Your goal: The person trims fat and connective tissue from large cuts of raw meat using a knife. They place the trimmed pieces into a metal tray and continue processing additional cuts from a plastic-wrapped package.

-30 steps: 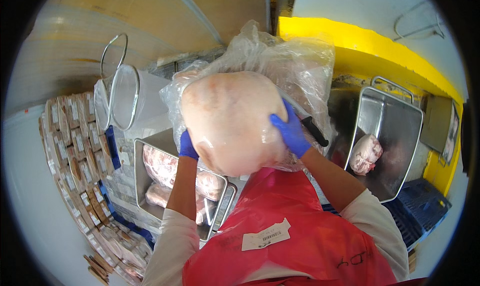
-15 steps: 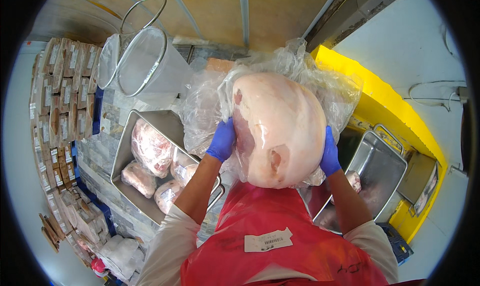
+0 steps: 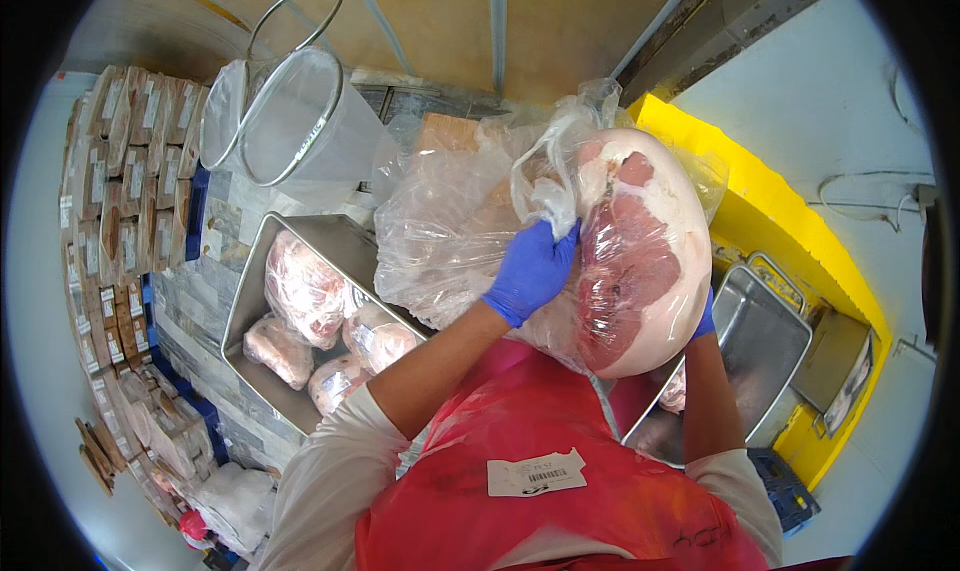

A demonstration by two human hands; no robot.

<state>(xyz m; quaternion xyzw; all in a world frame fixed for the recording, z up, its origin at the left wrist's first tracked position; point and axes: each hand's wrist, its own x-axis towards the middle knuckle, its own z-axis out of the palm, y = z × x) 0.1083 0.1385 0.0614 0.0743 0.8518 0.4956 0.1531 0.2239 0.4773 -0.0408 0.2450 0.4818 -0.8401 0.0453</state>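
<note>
A large skin-on cut of meat (image 3: 645,261), pale on the outside with a pink cut face, is held up before my red apron in clear plastic. My left hand (image 3: 533,271), in a blue glove, is closed round the bunched plastic bag (image 3: 548,193) beside the cut face. My right hand (image 3: 706,316), also gloved in blue, presses against the right side of the meat. Its fingers are mostly hidden behind the meat. More of the loose clear bag spreads to the left, over a brown box.
A steel tub (image 3: 255,361) at left holds several bagged meat pieces. Another steel tub (image 3: 770,321) with some meat stands at right by a yellow structure (image 3: 790,206). A hoop stand with a clear bag (image 3: 290,121) is at far left; stacked boxes (image 3: 130,186) line the left.
The meat has turned and shifted right, bringing its pink cut face into view. My left hand has moved right and up and now grips the bunched bag. My right hand has become mostly hidden.
</note>
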